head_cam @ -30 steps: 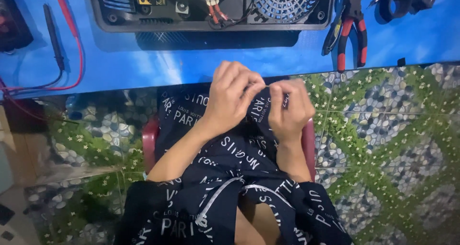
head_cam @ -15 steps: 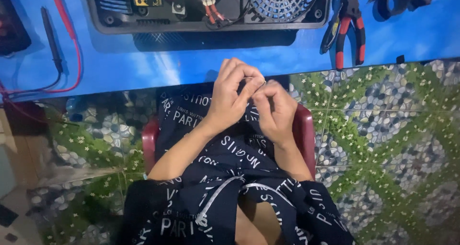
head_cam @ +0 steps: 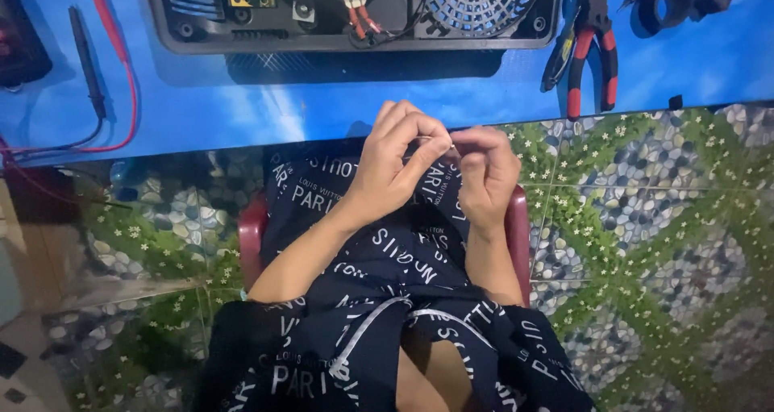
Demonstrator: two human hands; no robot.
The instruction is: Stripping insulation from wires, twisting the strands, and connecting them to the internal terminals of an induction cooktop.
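Head camera looks straight down on a seated person whose two hands meet just above the lap, at the near edge of a blue table. The left hand and the right hand are drawn together, fingertips pinched toward each other, and between them sits a thin pale wire. Only a short stretch of it shows, running roughly left to right from one pinch to the other; its ends are hidden in the fingers, so which way it points cannot be told. It looks fine, light-coloured and nearly straight, too small to make out more.

Both hands are closed on that wire, thumbs pressed against forefingers, the other fingers curled in. Below them lies dark printed clothing over a red chair. On the table, well apart from the hands, stands an opened black appliance casing with a round fan grille. Red-handled pliers lie to its right, and a black probe with red lead to its left. The floor has a pebble-and-leaf pattern.
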